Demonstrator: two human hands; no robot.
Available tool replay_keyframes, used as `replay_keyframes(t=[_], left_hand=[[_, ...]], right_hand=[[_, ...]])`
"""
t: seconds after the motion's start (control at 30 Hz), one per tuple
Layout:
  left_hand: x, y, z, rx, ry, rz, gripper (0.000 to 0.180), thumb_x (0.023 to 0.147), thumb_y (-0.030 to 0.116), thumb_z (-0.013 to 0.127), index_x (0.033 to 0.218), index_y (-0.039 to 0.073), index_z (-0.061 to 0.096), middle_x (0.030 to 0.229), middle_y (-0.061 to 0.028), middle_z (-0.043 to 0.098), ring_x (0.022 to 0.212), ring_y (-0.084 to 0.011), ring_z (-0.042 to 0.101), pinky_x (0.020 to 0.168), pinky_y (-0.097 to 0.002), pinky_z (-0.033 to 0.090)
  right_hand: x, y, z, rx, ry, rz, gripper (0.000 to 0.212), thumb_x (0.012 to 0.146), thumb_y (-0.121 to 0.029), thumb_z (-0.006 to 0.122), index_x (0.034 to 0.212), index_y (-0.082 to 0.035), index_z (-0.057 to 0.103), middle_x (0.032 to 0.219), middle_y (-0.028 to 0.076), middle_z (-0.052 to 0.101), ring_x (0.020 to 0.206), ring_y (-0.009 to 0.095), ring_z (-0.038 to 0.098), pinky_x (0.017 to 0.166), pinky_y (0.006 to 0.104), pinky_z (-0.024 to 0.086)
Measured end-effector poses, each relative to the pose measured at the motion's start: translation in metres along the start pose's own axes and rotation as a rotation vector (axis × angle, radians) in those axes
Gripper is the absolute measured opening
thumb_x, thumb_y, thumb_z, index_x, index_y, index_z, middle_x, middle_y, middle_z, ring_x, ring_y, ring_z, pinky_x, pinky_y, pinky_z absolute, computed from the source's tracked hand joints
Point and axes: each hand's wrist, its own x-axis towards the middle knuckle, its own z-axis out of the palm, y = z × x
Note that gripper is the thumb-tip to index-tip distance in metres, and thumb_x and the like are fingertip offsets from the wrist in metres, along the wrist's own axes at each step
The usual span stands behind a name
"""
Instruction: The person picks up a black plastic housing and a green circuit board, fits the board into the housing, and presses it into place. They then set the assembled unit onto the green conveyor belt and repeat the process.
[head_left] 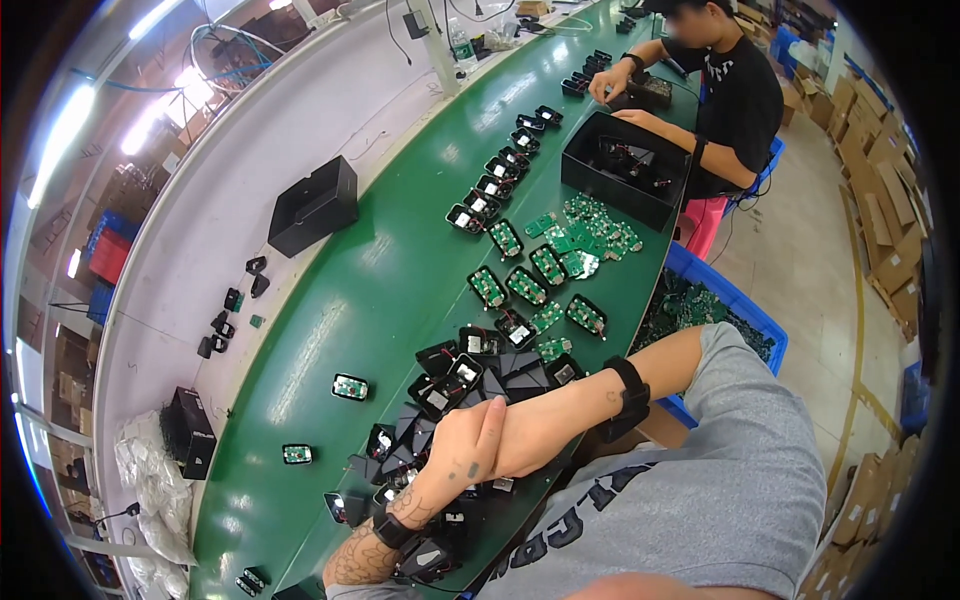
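Observation:
My left hand (458, 447) and my right hand (530, 435) are clasped together above a pile of black plastic housings (520, 375). The left thumb lies across the right hand, and the left hand closes against it. Most of the right fingers are hidden. Several housings in the pile have wires and small white parts inside. Just beyond, black housings fitted with green circuit boards (527, 286) lie on the green bench (330, 330). Two more board-filled housings, one upper (350, 387) and one lower (297, 454), sit apart to the left.
Loose green circuit boards (600, 228) lie beside a black box (625, 170). A co-worker (735, 100) sits at the far right, hands behind that box. A blue bin (740, 310) of boards stands by the bench's right edge. Another black box (313, 205) rests on the left ledge.

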Motion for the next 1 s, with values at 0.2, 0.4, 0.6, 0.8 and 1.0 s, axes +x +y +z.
replay_keyframes(t=[0.2, 0.4, 0.6, 0.8, 1.0], left_hand=[[0.002, -0.001, -0.005, 0.156, -0.016, -0.04, 0.046, 0.1, 0.032, 0.037, 0.082, -0.001, 0.064, 0.068, -0.0247, 0.062, 0.067, -0.0449, 0.06, 0.063, -0.0515, 0.048], [0.003, -0.008, -0.002, 0.131, -0.019, -0.056, 0.047, 0.1, 0.032, 0.036, 0.083, -0.002, 0.064, 0.068, -0.0259, 0.061, 0.067, -0.0455, 0.06, 0.063, -0.0519, 0.048], [-0.004, -0.011, 0.005, -0.365, -0.022, -0.274, 0.052, 0.101, 0.037, 0.041, 0.083, -0.007, 0.062, 0.068, -0.019, 0.06, 0.069, -0.0258, 0.061, 0.069, -0.0366, 0.048], [-0.018, -0.03, 0.019, -0.716, -0.015, -0.414, 0.055, 0.104, 0.043, 0.037, 0.1, -0.005, 0.064, 0.088, -0.01, 0.066, 0.082, -0.0184, 0.059, 0.083, -0.0305, 0.046], [-0.027, -0.027, 0.004, -1.145, -0.066, -0.503, 0.066, 0.103, 0.054, 0.022, 0.138, 0.002, 0.042, 0.117, -0.0134, 0.063, 0.099, -0.0189, 0.061, 0.087, -0.0328, 0.047]], right_hand=[[0.001, 0.01, 0.007, -0.036, 0.081, -0.067, 0.02, 0.078, -0.008, 0.059, 0.095, 0.003, 0.061, 0.085, 0.018, 0.064, 0.085, 0.035, 0.064, 0.077, 0.0416, 0.051], [0.0, 0.012, 0.011, -0.008, 0.069, -0.042, 0.017, 0.078, -0.009, 0.06, 0.09, 0.002, 0.062, 0.081, 0.016, 0.064, 0.081, 0.035, 0.064, 0.073, 0.0419, 0.051], [0.008, 0.0, -0.003, 0.221, -0.059, 0.057, 0.024, 0.083, -0.015, 0.06, 0.103, -0.003, 0.064, 0.091, 0.014, 0.066, 0.088, 0.032, 0.064, 0.077, 0.0413, 0.05], [0.023, -0.001, -0.025, 0.512, -0.233, 0.075, 0.035, 0.088, -0.02, 0.061, 0.118, -0.001, 0.061, 0.106, 0.017, 0.067, 0.099, 0.031, 0.063, 0.086, 0.0393, 0.049], [-0.004, 0.008, -0.078, 0.631, -0.213, 0.381, 0.034, 0.09, -0.023, 0.064, 0.118, -0.005, 0.063, 0.107, 0.017, 0.066, 0.101, 0.029, 0.063, 0.087, 0.0376, 0.049]])
